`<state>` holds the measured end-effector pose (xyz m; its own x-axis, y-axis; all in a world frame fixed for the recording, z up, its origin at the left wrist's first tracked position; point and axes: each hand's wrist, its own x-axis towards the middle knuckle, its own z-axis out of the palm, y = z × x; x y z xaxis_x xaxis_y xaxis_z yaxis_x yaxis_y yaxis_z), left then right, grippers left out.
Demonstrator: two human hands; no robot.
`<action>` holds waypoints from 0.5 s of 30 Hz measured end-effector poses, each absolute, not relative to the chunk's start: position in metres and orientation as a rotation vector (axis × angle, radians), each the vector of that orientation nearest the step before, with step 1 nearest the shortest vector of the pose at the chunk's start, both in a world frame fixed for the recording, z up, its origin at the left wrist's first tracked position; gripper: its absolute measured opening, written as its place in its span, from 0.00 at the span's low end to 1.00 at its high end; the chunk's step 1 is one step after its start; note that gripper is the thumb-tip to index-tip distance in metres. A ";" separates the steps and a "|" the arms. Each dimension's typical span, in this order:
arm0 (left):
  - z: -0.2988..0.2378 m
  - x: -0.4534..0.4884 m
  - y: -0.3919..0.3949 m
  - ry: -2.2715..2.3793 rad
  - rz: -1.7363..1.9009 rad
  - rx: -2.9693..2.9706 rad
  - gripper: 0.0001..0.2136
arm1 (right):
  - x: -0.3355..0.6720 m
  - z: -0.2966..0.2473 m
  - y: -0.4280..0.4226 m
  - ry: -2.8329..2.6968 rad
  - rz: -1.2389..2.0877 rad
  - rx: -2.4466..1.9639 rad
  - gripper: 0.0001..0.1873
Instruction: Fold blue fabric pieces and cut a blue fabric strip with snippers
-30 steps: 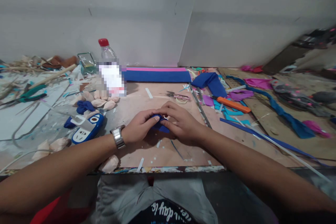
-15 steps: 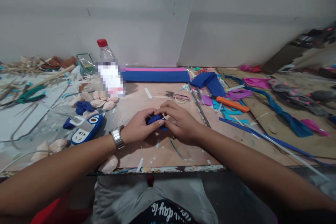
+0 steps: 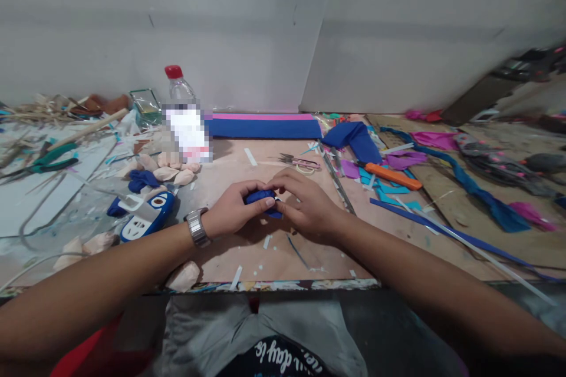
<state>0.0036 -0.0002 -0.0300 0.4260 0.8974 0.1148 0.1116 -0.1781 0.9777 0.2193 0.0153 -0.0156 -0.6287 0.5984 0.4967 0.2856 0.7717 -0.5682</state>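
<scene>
Between my two hands is a small bundle of blue crepe-like material (image 3: 260, 195), held just over the pinkish board (image 3: 239, 259). My left hand (image 3: 232, 207), with a metal watch (image 3: 198, 228) at its wrist, grips it from the left, thumb across its front. From the right, my right hand (image 3: 306, 203) closes on the same bundle with thumb and bent fingers. My fingers hide part of it, and something small and pale shows by the right fingertips. Beyond my hands lie pink-handled thread snips (image 3: 300, 162).
To the left are a blue-and-white power strip (image 3: 148, 218), pale wrapped pieces (image 3: 165, 173) and green-handled pliers (image 3: 55, 158). A red-capped bottle (image 3: 181, 91) stands behind. Farther right lie an orange utility knife (image 3: 391, 175), a blue strip (image 3: 451, 232) and coloured scraps. Folded blue sheets (image 3: 265, 128) line the wall.
The blue bundle has turned slightly in my fingers, and more of its smooth top shows. Both hands stay in nearly the same place.
</scene>
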 end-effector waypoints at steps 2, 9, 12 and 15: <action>-0.029 0.003 0.000 0.882 0.911 1.522 0.17 | 0.219 -0.016 0.014 -2.228 0.565 -0.702 0.11; -0.031 0.003 0.001 0.836 1.014 1.397 0.17 | 0.220 -0.018 0.016 -2.124 0.519 -0.794 0.10; -0.033 0.003 0.002 0.819 1.017 1.387 0.16 | 0.220 -0.018 0.017 -2.126 0.508 -0.716 0.09; -0.033 0.002 0.003 0.813 1.017 1.369 0.17 | 0.219 -0.016 0.017 -2.115 0.514 -0.704 0.08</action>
<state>0.0019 0.0025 -0.0330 0.3767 0.9206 0.1033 -0.1020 -0.0696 0.9923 0.2194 0.0168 -0.0165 -0.4999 0.6406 0.5829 0.3018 0.7597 -0.5760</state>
